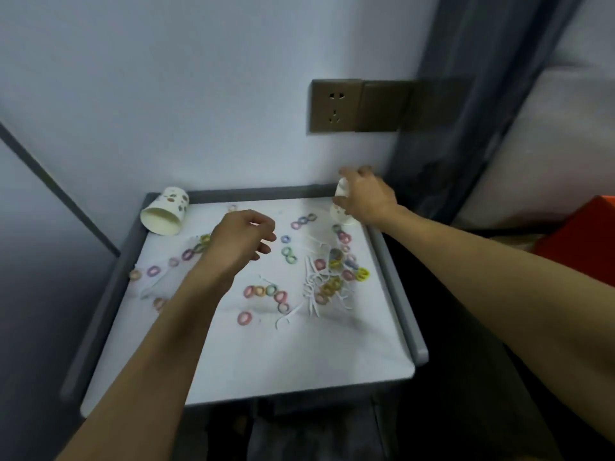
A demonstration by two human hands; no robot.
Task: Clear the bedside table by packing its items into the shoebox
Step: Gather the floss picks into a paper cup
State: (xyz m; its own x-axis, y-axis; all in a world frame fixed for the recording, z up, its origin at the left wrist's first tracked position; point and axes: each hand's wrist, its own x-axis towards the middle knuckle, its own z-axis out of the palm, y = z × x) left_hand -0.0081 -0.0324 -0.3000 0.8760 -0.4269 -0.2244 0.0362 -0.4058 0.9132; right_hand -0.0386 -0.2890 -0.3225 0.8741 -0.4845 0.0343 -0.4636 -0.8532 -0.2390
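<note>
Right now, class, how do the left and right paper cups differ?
The left cup lies on its side, untouched, mouth facing the camera; the right cup is gripped by the right hand, mostly hidden. Both are white, at the table back edge.

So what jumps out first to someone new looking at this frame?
The scatter of small coloured rings and white floss picks across the white bedside table. Next, the right hand gripping a paper cup at the back right corner, while a second cup lies on its side at the back left. An orange box shows at the right edge.
</note>
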